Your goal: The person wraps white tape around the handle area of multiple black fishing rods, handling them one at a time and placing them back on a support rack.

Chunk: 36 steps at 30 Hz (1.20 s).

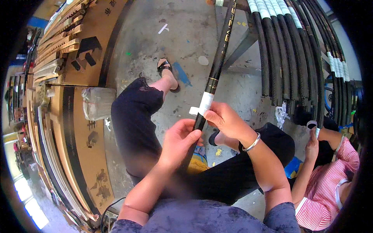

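Observation:
A long black pole [218, 66] with gold markings slants up and away from my lap. White tape [206, 101] is wrapped round part of it, and a short white piece of tape or a roll edge [193, 111] sticks out on the left. My left hand [182, 140] is closed round the dark part just below the tape, thumb along the pole. My right hand [224, 120], with a silver bangle at its wrist, is closed at the taped part from the right. Its thumb presses by the tape's lower edge; the other fingertips are partly hidden.
Several black poles with white-taped bands [278, 50] lean on a rack at right. A co-worker in a striped top [324, 186] sits there, one hand near a tape roll [311, 124]. Cardboard boxes [87, 155], wooden strips [58, 46] and a plastic-wrapped bin [99, 104] stand left.

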Each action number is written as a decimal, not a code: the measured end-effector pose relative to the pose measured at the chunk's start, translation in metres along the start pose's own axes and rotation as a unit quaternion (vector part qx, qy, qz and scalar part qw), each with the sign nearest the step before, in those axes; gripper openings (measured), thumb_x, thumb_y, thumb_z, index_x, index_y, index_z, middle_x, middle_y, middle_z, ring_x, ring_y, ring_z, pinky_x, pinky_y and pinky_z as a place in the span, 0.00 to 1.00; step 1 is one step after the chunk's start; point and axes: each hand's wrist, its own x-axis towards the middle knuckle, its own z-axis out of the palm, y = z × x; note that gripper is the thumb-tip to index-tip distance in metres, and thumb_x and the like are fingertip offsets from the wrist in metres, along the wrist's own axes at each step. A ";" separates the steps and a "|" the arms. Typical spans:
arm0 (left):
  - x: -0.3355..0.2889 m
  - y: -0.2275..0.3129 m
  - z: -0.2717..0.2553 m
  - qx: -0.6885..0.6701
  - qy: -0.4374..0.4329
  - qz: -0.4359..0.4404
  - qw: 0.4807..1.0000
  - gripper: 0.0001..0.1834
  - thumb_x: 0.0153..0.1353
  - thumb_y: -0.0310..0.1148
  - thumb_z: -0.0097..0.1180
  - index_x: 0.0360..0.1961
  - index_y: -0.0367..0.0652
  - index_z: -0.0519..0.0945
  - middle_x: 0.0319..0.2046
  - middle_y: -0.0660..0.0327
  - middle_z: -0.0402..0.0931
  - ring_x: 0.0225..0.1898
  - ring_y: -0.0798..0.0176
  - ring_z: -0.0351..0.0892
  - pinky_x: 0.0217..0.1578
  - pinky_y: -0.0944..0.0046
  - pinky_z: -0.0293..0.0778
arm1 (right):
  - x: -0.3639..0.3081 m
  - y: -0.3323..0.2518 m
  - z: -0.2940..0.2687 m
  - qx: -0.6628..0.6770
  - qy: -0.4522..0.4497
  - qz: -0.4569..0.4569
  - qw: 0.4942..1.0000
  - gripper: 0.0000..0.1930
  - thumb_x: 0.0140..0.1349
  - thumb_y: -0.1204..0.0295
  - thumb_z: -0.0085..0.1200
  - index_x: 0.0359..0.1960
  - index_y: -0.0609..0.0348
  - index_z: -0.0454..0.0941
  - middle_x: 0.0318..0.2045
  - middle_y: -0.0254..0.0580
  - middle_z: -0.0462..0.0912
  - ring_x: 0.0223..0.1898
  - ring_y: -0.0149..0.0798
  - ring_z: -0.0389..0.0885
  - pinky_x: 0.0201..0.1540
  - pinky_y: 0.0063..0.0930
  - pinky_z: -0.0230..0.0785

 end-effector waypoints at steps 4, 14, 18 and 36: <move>0.004 -0.010 -0.005 0.100 -0.004 0.061 0.993 0.20 0.53 0.24 0.64 0.48 0.35 0.75 0.35 0.64 0.77 0.33 0.72 0.75 0.38 0.70 0.74 | 0.002 -0.003 0.000 -0.012 0.000 -0.001 1.000 0.19 0.66 0.55 0.49 0.40 0.63 0.76 0.26 0.41 0.80 0.29 0.33 0.75 0.36 0.31 0.68; 0.001 0.001 -0.001 0.059 0.009 0.024 0.998 0.17 0.56 0.24 0.59 0.48 0.35 0.75 0.33 0.62 0.78 0.31 0.70 0.76 0.36 0.68 0.74 | 0.001 -0.002 -0.002 -0.024 0.009 -0.010 1.000 0.21 0.65 0.54 0.50 0.42 0.63 0.77 0.30 0.48 0.82 0.32 0.37 0.78 0.38 0.34 0.69; 0.000 -0.004 0.005 0.024 0.006 0.026 0.999 0.16 0.56 0.22 0.59 0.47 0.34 0.75 0.31 0.62 0.78 0.30 0.71 0.76 0.33 0.70 0.74 | 0.004 0.004 -0.002 -0.011 0.011 -0.026 1.000 0.20 0.65 0.55 0.51 0.40 0.63 0.77 0.26 0.46 0.81 0.29 0.35 0.76 0.36 0.33 0.68; 0.001 0.018 -0.005 0.460 0.086 0.151 0.871 0.22 0.52 0.26 0.62 0.48 0.36 0.70 0.29 0.60 0.74 0.27 0.71 0.72 0.30 0.70 0.70 | -0.017 -0.012 -0.001 -0.126 0.061 0.027 0.990 0.18 0.63 0.58 0.53 0.28 0.64 0.75 0.17 0.45 0.73 0.20 0.36 0.69 0.25 0.35 0.62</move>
